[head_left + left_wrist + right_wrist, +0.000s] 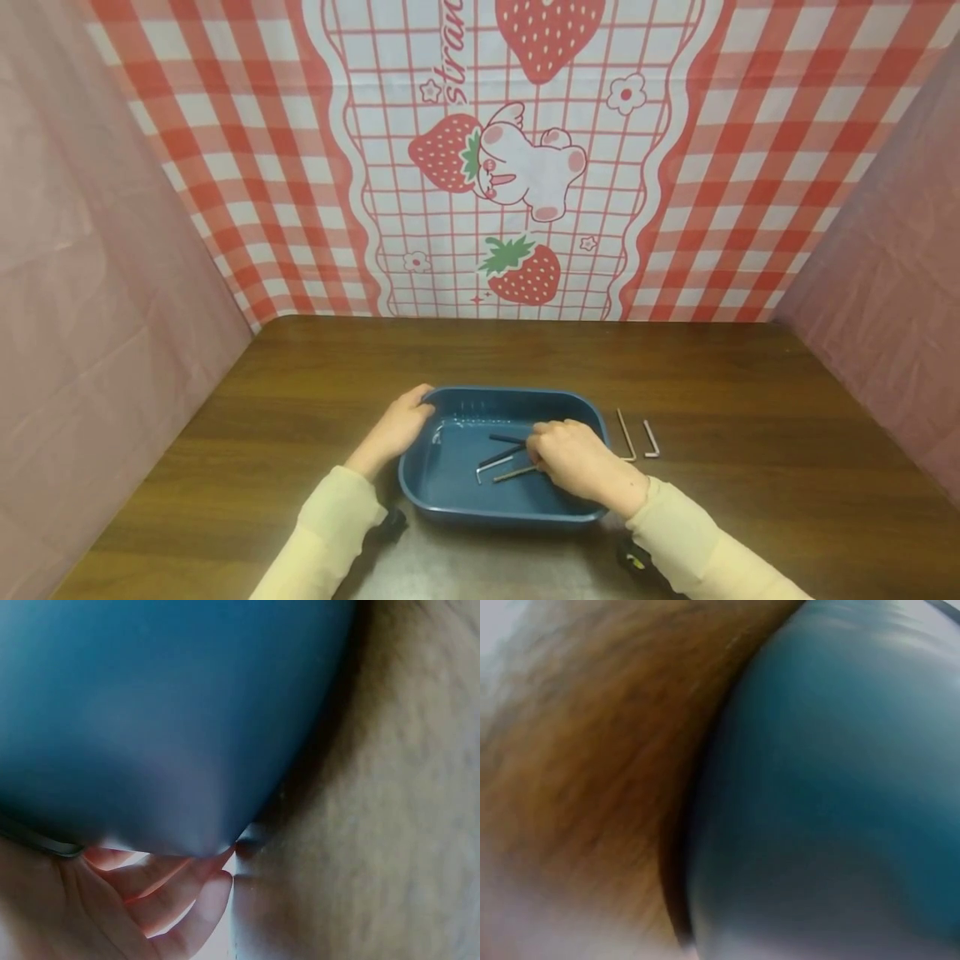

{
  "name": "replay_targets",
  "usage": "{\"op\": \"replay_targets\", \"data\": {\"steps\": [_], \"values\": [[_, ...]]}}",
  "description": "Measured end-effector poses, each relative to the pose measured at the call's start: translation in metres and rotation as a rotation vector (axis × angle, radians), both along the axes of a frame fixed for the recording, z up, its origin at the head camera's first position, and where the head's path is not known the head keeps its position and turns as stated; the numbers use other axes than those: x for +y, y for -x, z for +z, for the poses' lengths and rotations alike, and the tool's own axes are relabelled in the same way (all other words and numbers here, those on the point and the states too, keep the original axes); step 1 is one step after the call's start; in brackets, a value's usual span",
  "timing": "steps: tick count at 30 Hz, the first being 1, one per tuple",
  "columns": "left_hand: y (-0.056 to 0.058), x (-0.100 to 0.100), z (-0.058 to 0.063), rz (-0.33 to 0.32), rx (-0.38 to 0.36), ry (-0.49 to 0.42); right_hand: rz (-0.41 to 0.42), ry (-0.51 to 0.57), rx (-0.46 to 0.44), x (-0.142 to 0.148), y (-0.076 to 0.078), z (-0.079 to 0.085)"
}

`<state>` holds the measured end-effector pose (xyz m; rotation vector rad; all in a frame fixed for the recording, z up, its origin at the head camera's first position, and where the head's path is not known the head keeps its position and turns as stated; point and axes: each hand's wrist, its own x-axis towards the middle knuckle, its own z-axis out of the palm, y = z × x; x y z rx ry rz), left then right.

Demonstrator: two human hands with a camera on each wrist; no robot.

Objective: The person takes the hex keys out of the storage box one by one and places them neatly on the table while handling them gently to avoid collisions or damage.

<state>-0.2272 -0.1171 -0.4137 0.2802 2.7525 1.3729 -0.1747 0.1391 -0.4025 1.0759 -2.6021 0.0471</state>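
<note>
A blue rectangular basin (450, 493) lies on the table, its rounded outer wall filling much of the left wrist view. My left hand (397, 425) grips its far left corner, thumb at the rim and fingers along the outside. Inside the basin, my right hand (577, 458) has curled fingers down among several hex keys. Two black hex keys (498, 456) and a brass-coloured hex key (513, 475) run in under its fingertips, which hide their ends. A small silver hex key (491, 467) lies just left of them. The right wrist view catches only the basin's side, blurred.
On the wooden table (300, 467), right of the basin, lie a brass-coloured L-shaped hex key (626, 435) and a shorter silver one (650, 439). A checked strawberry-print cloth (525, 167) hangs behind the table. Pink curtains (97, 250) flank both sides.
</note>
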Motion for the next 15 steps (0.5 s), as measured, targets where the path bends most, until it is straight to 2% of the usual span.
{"op": "replay_targets", "data": {"steps": [8, 15], "values": [[0.001, -0.001, 0.003, -0.001, -0.001, 0.005, -0.049, 0.144, -0.232, 0.001, 0.0, 0.008], [0.001, 0.0, 0.0, -0.009, 0.004, 0.004, -0.03, 0.215, -0.248, 0.01, 0.0, 0.017]]}}
